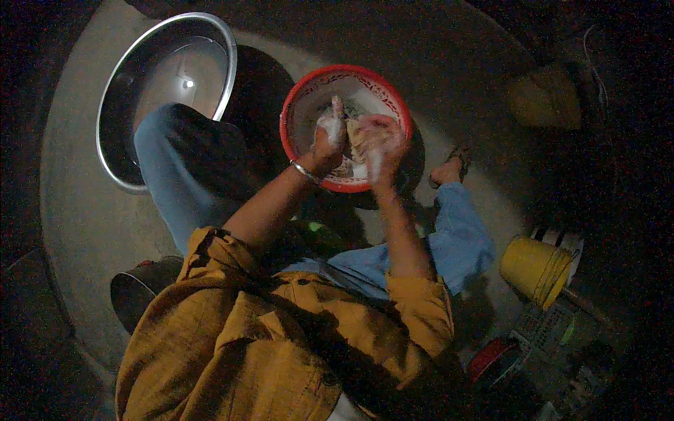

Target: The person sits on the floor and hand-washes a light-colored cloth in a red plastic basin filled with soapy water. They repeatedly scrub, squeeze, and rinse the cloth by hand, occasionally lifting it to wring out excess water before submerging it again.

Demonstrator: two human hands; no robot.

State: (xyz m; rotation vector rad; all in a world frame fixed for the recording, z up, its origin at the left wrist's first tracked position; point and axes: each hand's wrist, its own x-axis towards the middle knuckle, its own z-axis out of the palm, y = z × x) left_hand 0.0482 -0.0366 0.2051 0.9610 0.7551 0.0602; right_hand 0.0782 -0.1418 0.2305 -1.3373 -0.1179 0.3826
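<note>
A round enamel basin (289, 105) with a red rim and a patterned white inside stands on the ground in front of me. Both hands are over it, whitened by a pale coating. My left hand (328, 139), with a bangle at its wrist, is edge-on, a finger stretched away from me. My right hand (382, 144) is beside it, its fingers smeared by motion. Between them lies a tan, soft-looking mass (357, 144), dough or cloth; I cannot tell which. The right hand is against it, but its grip is unclear. Something greyish lies deeper in the basin, partly hidden.
A wide metal tub (230, 63) holding liquid stands left, by my knee. Behind my left side is a dark pot (126, 288). At right are a yellow bucket (528, 270), a grey crate (544, 319) and a red-rimmed vessel (491, 356). A dim container (544, 98) stands far right.
</note>
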